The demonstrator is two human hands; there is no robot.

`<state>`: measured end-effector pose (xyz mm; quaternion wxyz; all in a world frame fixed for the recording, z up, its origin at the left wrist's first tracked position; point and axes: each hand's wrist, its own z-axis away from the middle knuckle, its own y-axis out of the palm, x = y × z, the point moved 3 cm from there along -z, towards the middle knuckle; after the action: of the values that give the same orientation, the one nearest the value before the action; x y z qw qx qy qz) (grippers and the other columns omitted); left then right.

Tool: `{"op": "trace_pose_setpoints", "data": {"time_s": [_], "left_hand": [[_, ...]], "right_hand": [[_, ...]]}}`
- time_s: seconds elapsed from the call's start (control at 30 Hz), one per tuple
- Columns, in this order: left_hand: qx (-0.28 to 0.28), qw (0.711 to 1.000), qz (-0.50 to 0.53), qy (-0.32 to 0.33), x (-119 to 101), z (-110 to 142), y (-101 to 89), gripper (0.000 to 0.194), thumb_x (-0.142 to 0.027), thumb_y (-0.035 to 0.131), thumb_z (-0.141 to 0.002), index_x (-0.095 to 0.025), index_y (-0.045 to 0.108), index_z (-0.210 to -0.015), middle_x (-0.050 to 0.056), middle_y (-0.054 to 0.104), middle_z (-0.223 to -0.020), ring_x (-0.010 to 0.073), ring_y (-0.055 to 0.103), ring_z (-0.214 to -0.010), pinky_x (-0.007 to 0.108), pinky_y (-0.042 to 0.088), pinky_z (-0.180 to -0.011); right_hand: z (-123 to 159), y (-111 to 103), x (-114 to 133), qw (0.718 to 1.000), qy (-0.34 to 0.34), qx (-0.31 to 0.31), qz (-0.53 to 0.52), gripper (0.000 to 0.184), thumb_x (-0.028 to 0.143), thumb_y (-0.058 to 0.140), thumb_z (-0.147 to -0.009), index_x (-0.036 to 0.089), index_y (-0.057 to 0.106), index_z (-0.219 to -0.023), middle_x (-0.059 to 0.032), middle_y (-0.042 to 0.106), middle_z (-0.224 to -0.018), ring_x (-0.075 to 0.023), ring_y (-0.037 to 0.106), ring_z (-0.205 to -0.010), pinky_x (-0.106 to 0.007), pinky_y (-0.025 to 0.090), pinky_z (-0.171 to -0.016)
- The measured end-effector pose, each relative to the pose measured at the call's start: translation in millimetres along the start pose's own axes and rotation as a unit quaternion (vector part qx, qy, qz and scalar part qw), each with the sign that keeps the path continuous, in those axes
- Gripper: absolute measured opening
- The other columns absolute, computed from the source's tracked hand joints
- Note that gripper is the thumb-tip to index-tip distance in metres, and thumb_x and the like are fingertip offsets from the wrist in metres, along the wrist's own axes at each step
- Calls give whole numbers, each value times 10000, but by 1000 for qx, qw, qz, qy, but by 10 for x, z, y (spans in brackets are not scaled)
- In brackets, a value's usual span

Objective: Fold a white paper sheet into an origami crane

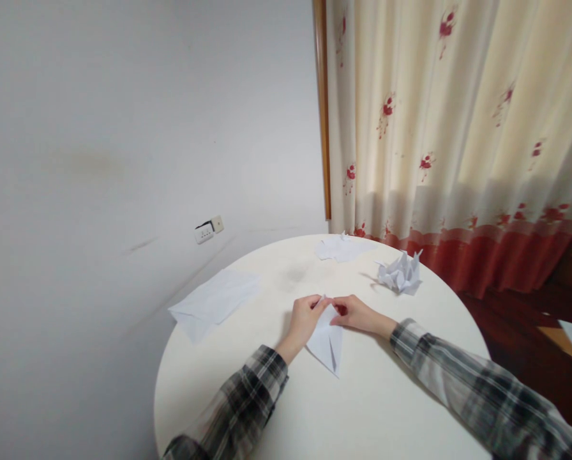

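A folded sheet of white paper (326, 344) lies on the round white table, one pointed corner toward me. My left hand (307, 315) pinches its far end from the left side. From the right, my right hand (353, 313) grips the same far end, fingertips close to those of the left. A small tip of paper sticks up between the two hands. The folds under my fingers are partly hidden. A slit or fold line shows near the paper's near point.
On the round white table (376, 396), flat white sheets (219, 299) lie at the left edge. More paper (338, 248) lies at the far edge, and a cluster of folded paper pieces (401, 273) stands at the right. Behind are a wall socket (204, 233) and a flowered curtain (429, 128).
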<state>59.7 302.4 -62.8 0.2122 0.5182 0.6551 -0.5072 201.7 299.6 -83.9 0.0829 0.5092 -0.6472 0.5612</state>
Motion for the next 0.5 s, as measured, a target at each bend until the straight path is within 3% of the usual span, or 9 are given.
{"op": "trace_pose_setpoints", "data": {"time_s": [0.23,0.5], "left_hand": [[-26,992,127,-9,-83,-5,-27,182,-298,583,-671,-135,656,-711,38,654,-718,157,576,-685,227,427,-628],[-34,993,112,-1,-129,9,-36,180,-282,555,-686,-140,663,-714,46,667,-739,174,595,-707,249,454,-641]], "right_hand": [[5,0,-2,999,7,11,-31,143,233,615,-637,133,531,-694,60,416,-575,-69,360,-529,-178,283,-498],[9,-4,22,999,18,10,-41,134,211,622,-627,135,536,-696,63,415,-569,-68,359,-526,-177,284,-501]]}}
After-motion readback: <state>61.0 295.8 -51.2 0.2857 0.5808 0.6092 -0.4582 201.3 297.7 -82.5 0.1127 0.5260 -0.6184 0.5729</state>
